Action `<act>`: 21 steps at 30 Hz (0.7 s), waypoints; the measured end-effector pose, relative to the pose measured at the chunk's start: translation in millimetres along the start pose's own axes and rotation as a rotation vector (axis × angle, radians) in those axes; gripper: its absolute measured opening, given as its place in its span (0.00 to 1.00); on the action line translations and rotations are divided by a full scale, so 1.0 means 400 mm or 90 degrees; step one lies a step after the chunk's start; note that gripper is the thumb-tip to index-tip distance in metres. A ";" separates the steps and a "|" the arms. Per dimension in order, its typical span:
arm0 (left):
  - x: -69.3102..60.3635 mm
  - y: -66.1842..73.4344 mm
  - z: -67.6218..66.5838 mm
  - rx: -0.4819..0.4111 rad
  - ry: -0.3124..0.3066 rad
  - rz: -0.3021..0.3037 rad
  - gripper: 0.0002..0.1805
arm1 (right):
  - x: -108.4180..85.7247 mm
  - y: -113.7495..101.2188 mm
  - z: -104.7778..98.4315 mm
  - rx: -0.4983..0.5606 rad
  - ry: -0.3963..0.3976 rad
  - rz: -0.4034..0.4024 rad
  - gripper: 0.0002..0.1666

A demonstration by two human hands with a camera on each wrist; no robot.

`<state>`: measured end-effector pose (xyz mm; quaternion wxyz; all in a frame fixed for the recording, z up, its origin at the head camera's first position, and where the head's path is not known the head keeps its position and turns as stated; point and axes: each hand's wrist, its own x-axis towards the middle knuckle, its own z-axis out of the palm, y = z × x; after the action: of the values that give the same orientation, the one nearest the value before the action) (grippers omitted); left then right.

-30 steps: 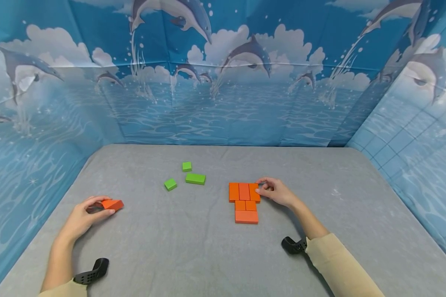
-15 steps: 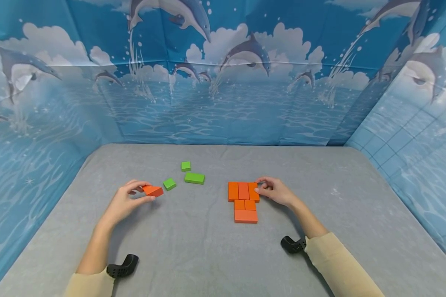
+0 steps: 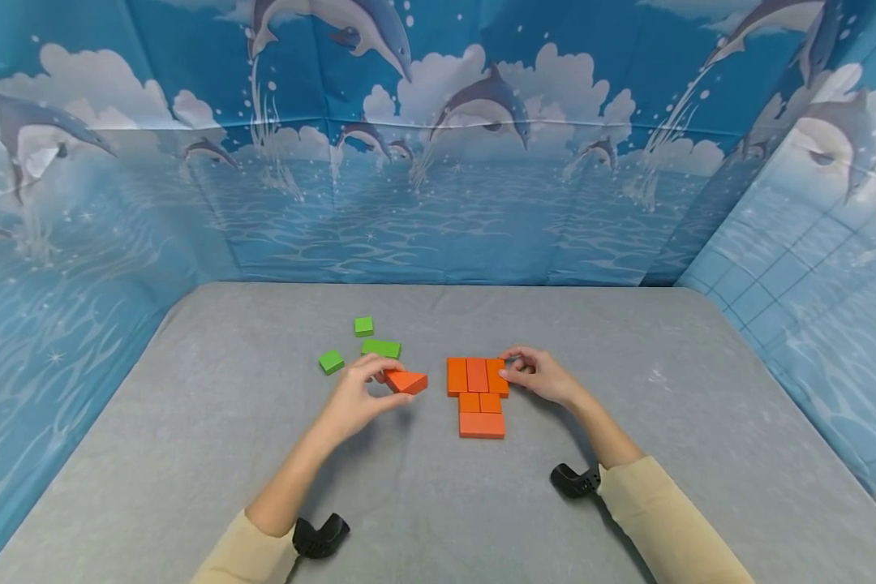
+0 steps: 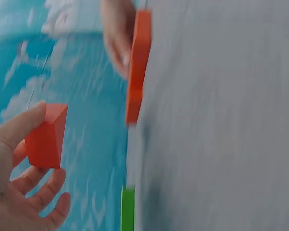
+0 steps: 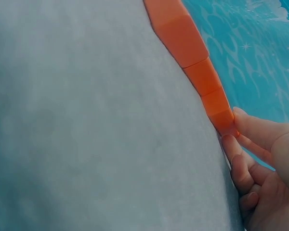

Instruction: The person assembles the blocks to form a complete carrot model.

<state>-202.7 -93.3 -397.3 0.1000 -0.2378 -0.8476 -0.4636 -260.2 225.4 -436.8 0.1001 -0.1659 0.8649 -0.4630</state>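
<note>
Orange triangular block (image 3: pixel 406 383): where is it?

Raised above the gray cloth (image 3: pixel 438 503), between the long green block (image 3: pixel 381 348) and the orange layout in the head view.

Who holds it?

The left hand (image 3: pixel 352 403), pinching it between thumb and fingers.

And the right hand (image 3: pixel 543 378)?

Its thumb and finger narrowly pinch the rightmost upright orange block (image 3: pixel 495 385) in a row of three.

What adjoins that row?

Two small orange blocks (image 3: pixel 470 403), then a wide orange block (image 3: pixel 482 425), nearer the person.
</note>
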 end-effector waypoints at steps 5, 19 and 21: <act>-0.007 0.046 0.077 0.016 -0.037 0.036 0.19 | 0.000 0.000 0.000 0.007 -0.001 0.000 0.19; -0.032 0.100 0.207 0.115 -0.102 0.074 0.20 | -0.002 -0.012 0.002 0.006 0.005 -0.004 0.18; -0.036 0.096 0.222 0.121 -0.096 0.079 0.21 | -0.002 -0.015 0.002 0.006 0.006 -0.005 0.18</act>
<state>-166.5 -6.1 -423.5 0.0868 -0.3133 -0.8765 -0.3551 -257.9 221.9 -432.2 0.0947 -0.1662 0.8628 -0.4679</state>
